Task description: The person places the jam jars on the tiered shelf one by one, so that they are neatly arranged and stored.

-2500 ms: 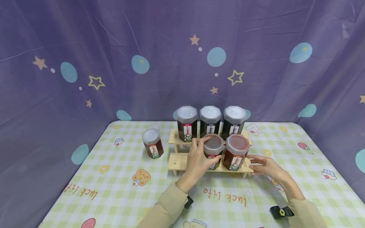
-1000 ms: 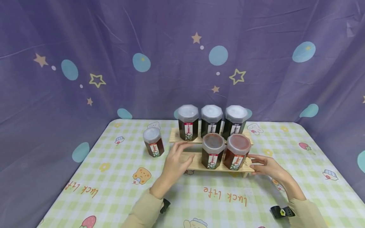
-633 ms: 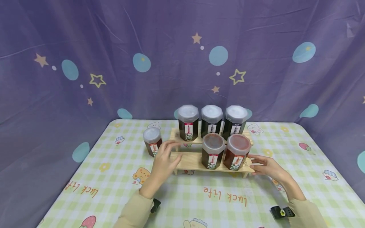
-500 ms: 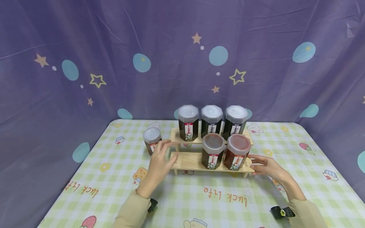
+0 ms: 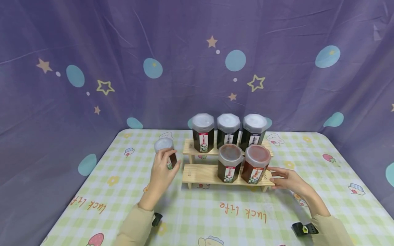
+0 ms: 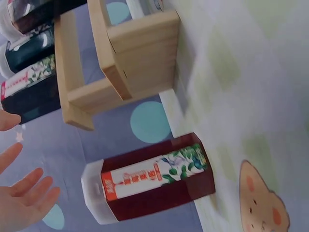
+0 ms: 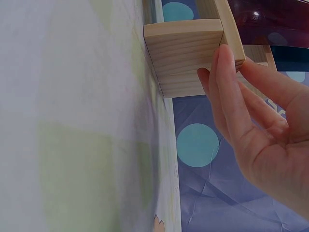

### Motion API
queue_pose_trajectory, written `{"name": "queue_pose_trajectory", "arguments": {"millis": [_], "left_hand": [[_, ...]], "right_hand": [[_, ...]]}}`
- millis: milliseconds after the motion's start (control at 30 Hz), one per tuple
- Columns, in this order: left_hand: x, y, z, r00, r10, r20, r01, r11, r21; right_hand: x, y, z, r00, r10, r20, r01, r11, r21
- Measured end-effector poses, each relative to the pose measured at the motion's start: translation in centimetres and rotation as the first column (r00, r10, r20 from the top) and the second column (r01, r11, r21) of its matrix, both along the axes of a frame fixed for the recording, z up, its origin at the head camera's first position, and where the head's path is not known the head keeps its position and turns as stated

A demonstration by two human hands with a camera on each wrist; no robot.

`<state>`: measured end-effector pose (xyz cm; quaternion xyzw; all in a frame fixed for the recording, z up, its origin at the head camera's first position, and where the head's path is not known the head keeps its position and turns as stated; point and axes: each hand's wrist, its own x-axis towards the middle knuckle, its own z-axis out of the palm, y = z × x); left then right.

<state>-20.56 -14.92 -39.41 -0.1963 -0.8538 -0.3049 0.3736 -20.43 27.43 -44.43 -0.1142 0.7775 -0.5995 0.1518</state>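
In the head view, my left hand [image 5: 161, 172] is at the single hexagonal jar [image 5: 163, 143] standing on the table left of the rack. This jar has a pale lid and dark red contents. The left wrist view shows the same jar [image 6: 154, 181] apart from my spread fingers. A two-tier wooden rack [image 5: 200, 174] stands at the middle, and my right hand [image 5: 287, 181] pinches the right end of its lower board. That grip on the rack [image 7: 186, 53] shows in the right wrist view, with fingers and thumb on either side of the board end.
Three dark jars [image 5: 227, 128] fill the upper tier. A brown-topped jar [image 5: 230, 162] and a red-topped jar [image 5: 256, 164] stand on the lower tier, toward its right. The table wears a green checked cloth [image 5: 234, 229], with a purple curtain [image 5: 184, 95] behind.
My left hand has let go of the brown-topped jar on the lower tier and moved left to the single jar. The right hand stays at the rack's end.
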Motion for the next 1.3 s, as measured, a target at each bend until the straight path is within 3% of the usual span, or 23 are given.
{"name": "queue_pose_trajectory", "arguments": {"millis": [133, 500, 800, 1300], "left_hand": [[-0.4, -0.6, -0.1, 0.999, 0.041, 0.012, -0.041, 0.999, 0.015], [-1.8, -2.1, -0.4, 0.978, 0.134, 0.157, -0.139, 0.99, 0.023], [-3.0, -2.6, -1.0, 0.962, 0.155, 0.225, -0.171, 0.984, 0.051], [-4.0, -3.0, -1.6, 0.906, 0.145, 0.398, -0.192, 0.978, 0.08]], "right_hand": [[0.0, 0.0, 0.1, 1.0, 0.001, -0.001, -0.001, 1.0, -0.003], [0.1, -0.1, 0.1, 1.0, -0.006, 0.004, 0.006, 1.0, -0.001], [0.1, 0.0, 0.2, 1.0, 0.002, 0.001, -0.002, 1.0, -0.012], [0.1, 0.0, -0.1, 1.0, -0.005, 0.002, 0.005, 1.0, 0.002]]}}
